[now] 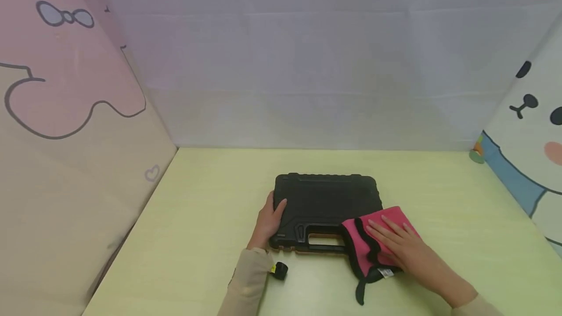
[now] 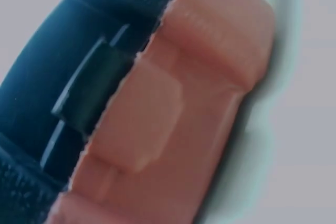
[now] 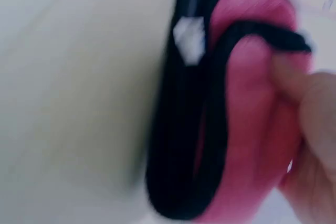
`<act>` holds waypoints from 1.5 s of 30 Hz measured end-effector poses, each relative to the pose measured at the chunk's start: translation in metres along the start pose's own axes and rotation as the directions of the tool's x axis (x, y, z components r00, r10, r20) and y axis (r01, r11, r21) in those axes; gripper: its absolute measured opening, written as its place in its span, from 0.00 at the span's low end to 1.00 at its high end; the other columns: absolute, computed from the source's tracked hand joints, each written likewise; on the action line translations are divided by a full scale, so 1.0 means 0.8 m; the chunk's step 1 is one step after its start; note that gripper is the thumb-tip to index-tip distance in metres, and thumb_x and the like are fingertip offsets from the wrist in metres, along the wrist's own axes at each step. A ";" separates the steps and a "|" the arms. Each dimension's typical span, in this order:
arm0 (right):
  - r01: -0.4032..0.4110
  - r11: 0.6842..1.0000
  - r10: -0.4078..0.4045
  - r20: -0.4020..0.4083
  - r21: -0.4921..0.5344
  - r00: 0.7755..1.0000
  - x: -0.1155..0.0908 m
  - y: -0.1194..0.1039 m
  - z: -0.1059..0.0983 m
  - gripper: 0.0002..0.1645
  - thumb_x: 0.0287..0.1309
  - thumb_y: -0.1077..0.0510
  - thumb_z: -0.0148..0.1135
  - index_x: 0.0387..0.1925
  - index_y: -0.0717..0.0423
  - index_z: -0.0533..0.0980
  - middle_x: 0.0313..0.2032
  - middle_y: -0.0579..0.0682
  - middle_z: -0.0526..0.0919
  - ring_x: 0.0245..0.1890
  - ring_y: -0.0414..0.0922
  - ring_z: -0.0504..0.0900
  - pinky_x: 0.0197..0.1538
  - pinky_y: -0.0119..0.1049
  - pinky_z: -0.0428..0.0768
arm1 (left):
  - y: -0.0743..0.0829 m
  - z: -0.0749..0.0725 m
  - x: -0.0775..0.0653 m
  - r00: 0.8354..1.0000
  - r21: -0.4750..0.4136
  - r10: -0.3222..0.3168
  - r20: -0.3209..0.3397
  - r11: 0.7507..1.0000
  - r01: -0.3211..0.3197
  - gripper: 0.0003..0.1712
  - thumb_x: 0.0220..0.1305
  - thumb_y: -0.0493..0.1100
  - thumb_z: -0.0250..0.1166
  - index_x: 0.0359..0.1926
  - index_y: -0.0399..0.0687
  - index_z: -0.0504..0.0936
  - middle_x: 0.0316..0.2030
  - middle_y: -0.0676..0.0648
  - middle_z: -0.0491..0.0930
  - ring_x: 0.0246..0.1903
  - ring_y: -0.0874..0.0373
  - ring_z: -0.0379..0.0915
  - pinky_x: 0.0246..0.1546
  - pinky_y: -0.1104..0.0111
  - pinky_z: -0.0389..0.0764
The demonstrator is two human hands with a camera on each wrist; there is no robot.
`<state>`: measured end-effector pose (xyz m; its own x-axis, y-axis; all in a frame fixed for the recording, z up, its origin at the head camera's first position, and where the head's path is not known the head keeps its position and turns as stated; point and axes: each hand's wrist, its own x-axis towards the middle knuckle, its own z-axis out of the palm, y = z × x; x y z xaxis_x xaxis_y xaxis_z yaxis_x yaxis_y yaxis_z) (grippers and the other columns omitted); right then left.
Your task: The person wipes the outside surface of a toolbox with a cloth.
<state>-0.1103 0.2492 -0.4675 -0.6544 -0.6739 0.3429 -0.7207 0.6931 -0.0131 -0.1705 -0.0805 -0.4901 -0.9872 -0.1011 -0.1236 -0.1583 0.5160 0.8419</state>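
My left hand (image 1: 266,221) grips the left side of a black hard plastic case (image 1: 327,196). Its thumb lies over the lid's edge, while the other fingers are mostly hidden. The case lies flat, its handle toward me. In the left wrist view, a latch (image 2: 97,85) shows on the black half, above the orange half (image 2: 157,114). My right hand (image 1: 401,245) rests on a pink fabric pouch (image 1: 397,216) with black trim and a wavy black stripe, fingers extended across its top. The pouch overlaps the case's near right corner. A white tag (image 3: 190,40) shows near its black edge.
A small black object with a yellow mark (image 1: 280,271) lies beside my left sleeve (image 1: 248,282). The pale yellow table (image 1: 197,199) is bounded by a white fabric wall (image 1: 285,62) behind and printed fabric panels at left and right.
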 end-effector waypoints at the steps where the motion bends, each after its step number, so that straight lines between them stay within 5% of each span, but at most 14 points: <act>1: 0.000 1.000 0.000 0.007 0.014 1.000 -0.002 0.006 0.001 0.35 0.62 0.34 0.26 0.65 0.40 0.63 0.65 0.46 0.65 0.69 0.44 0.52 0.72 0.42 0.41 | 0.000 0.001 0.001 1.000 -0.002 -0.002 -0.004 1.000 0.002 0.37 0.69 0.54 0.47 0.68 0.36 0.51 0.65 0.32 0.59 0.64 0.37 0.56 0.62 0.48 0.59; 4: 0.044 0.998 -0.043 -0.010 0.056 0.999 0.002 0.013 0.012 0.35 0.62 0.33 0.31 0.65 0.40 0.62 0.67 0.49 0.61 0.70 0.48 0.48 0.71 0.51 0.40 | 0.001 0.002 0.002 1.000 -0.001 0.004 -0.017 1.000 -0.004 0.37 0.69 0.54 0.47 0.68 0.35 0.51 0.65 0.32 0.58 0.64 0.37 0.55 0.62 0.48 0.59; 6: 0.063 0.996 -0.063 -0.005 0.069 0.998 0.008 0.010 0.018 0.35 0.62 0.33 0.32 0.66 0.40 0.61 0.66 0.51 0.60 0.69 0.54 0.50 0.63 0.63 0.54 | 0.001 0.004 0.002 1.000 0.007 0.005 -0.020 1.000 -0.004 0.37 0.69 0.54 0.47 0.68 0.35 0.51 0.65 0.32 0.58 0.64 0.37 0.55 0.62 0.48 0.59; 9: 0.062 0.996 -0.063 0.006 0.065 0.998 0.016 -0.001 0.023 0.36 0.62 0.34 0.29 0.66 0.40 0.60 0.66 0.50 0.61 0.67 0.56 0.53 0.48 0.68 0.68 | 0.001 0.006 0.000 1.000 0.018 0.004 -0.020 1.000 -0.003 0.37 0.69 0.53 0.47 0.68 0.34 0.51 0.65 0.32 0.58 0.64 0.37 0.56 0.62 0.48 0.59; 12: 0.032 0.999 -0.033 0.023 0.040 0.999 0.023 -0.015 0.025 0.35 0.61 0.34 0.31 0.66 0.39 0.60 0.65 0.49 0.62 0.67 0.54 0.53 0.49 0.68 0.67 | 0.001 0.006 -0.002 1.000 0.019 0.000 -0.027 1.000 0.001 0.36 0.69 0.53 0.47 0.68 0.34 0.51 0.65 0.32 0.58 0.64 0.37 0.55 0.62 0.48 0.59; 18: 0.041 0.998 -0.038 0.069 -0.042 0.997 0.061 -0.061 0.034 0.36 0.53 0.54 0.64 0.63 0.42 0.64 0.64 0.52 0.64 0.64 0.58 0.57 0.51 0.65 0.68 | -0.002 0.006 0.000 0.999 0.037 0.001 -0.038 0.999 0.000 0.37 0.69 0.54 0.46 0.68 0.34 0.51 0.66 0.32 0.58 0.64 0.37 0.55 0.62 0.49 0.59; 22: 0.024 1.000 -0.024 0.128 0.001 0.991 0.099 -0.106 0.041 0.42 0.46 0.65 0.66 0.64 0.43 0.63 0.65 0.51 0.64 0.65 0.58 0.60 0.53 0.64 0.68 | -0.005 0.006 0.002 0.999 0.050 0.016 -0.051 0.999 -0.013 0.36 0.68 0.53 0.47 0.68 0.34 0.53 0.64 0.31 0.60 0.63 0.37 0.58 0.61 0.48 0.61; 29: 0.005 1.000 -0.009 0.194 0.020 0.981 0.138 -0.155 0.049 0.45 0.45 0.61 0.68 0.66 0.46 0.61 0.65 0.50 0.65 0.66 0.55 0.60 0.56 0.59 0.69 | -0.004 0.004 -0.001 0.999 -0.059 0.030 -0.015 0.998 -0.031 0.37 0.67 0.54 0.50 0.67 0.35 0.54 0.64 0.31 0.60 0.62 0.36 0.58 0.60 0.46 0.61; 33: -0.042 0.999 0.036 0.211 0.024 0.977 0.127 -0.146 0.042 0.47 0.43 0.63 0.69 0.66 0.45 0.59 0.66 0.49 0.62 0.67 0.55 0.59 0.57 0.62 0.66 | -0.004 0.002 -0.002 0.999 -0.025 0.018 -0.040 1.000 -0.019 0.36 0.67 0.54 0.49 0.67 0.35 0.55 0.63 0.31 0.61 0.62 0.36 0.59 0.60 0.47 0.62; 39: -0.085 0.994 0.094 0.148 -0.064 0.984 0.077 -0.092 0.026 0.39 0.48 0.56 0.66 0.63 0.45 0.64 0.65 0.50 0.64 0.65 0.56 0.61 0.55 0.63 0.67 | -0.002 0.003 0.000 0.999 0.007 -0.002 -0.046 1.000 0.002 0.36 0.68 0.54 0.47 0.68 0.37 0.54 0.64 0.32 0.60 0.63 0.37 0.57 0.61 0.48 0.60; 43: 0.003 0.996 0.004 0.078 -0.088 0.997 0.035 -0.046 0.020 0.42 0.44 0.58 0.68 0.63 0.44 0.64 0.63 0.51 0.66 0.65 0.54 0.59 0.53 0.62 0.69 | 0.000 0.004 0.003 1.000 -0.001 -0.009 -0.028 1.000 0.009 0.36 0.68 0.55 0.48 0.68 0.38 0.53 0.65 0.33 0.60 0.64 0.38 0.57 0.62 0.48 0.59; 45: 0.038 0.997 -0.035 0.056 -0.060 0.998 0.017 -0.024 0.018 0.38 0.52 0.55 0.63 0.65 0.43 0.61 0.64 0.52 0.64 0.68 0.52 0.54 0.56 0.62 0.66 | 0.001 0.005 0.005 1.000 -0.002 -0.014 -0.023 1.000 0.014 0.37 0.68 0.55 0.48 0.69 0.39 0.53 0.65 0.33 0.60 0.64 0.38 0.57 0.62 0.48 0.59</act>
<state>-0.1087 0.2228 -0.4759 -0.6406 -0.7111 0.2897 -0.7304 0.6808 0.0561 -0.1747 -0.0768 -0.4924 -0.9841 -0.1278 -0.1237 -0.1724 0.5130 0.8409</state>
